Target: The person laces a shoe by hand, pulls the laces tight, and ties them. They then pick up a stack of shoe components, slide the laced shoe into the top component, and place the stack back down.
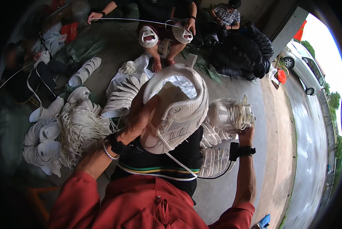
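A large off-white shoe upper (186,114) with a textured, ridged side is close in front of me, its padded collar opening upward. My left hand (145,114) grips it at the opening, with the fingers partly inside. A white lace (180,163) runs from the upper down across my dark lap. To the right, my right hand (246,136) is closed at the near edge of another white upper (221,112), which has loops of pale lace (243,114) bunched on top. Its fingertips are partly hidden there. Stacked white uppers (216,162) lie below that hand.
At left are a heap of white laces (79,126) and nested uppers (45,133). More uppers (123,95) lie fanned on white sheeting. Opposite, a seated person (155,15) pulls a long lace, uppers over both knees. A black pile (239,51) lies behind; a silver car (304,65) stands outside.
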The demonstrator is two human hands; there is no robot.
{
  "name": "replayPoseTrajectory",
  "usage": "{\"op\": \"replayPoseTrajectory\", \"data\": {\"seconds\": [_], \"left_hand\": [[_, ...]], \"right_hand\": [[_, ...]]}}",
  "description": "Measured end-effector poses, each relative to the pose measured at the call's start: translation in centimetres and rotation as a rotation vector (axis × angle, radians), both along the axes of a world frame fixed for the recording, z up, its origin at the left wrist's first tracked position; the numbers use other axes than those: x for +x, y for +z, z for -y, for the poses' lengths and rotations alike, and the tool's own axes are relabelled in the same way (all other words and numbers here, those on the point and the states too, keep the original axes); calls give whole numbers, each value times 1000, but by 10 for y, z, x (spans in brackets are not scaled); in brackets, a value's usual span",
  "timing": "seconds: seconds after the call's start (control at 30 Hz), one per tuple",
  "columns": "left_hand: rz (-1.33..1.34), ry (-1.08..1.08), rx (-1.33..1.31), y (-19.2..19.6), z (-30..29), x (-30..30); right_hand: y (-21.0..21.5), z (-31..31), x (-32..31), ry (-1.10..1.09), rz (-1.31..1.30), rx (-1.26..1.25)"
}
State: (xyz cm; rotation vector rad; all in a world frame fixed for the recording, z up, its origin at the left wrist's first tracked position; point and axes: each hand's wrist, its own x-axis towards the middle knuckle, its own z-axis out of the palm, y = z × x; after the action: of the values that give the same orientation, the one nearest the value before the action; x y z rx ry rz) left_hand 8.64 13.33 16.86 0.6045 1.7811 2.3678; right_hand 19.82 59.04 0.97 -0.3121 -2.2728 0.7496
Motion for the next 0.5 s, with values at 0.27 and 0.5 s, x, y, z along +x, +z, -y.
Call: {"op": "replayPoseTrajectory", "data": {"seconds": [0.27,0.5], "left_hand": [[-547,-461,-85,28,-55,72],[-687,-548,157,21,-85,127]], "right_hand": [[38,44,-15,34,9,-276],[113,87,-6,90,31,236]]}}
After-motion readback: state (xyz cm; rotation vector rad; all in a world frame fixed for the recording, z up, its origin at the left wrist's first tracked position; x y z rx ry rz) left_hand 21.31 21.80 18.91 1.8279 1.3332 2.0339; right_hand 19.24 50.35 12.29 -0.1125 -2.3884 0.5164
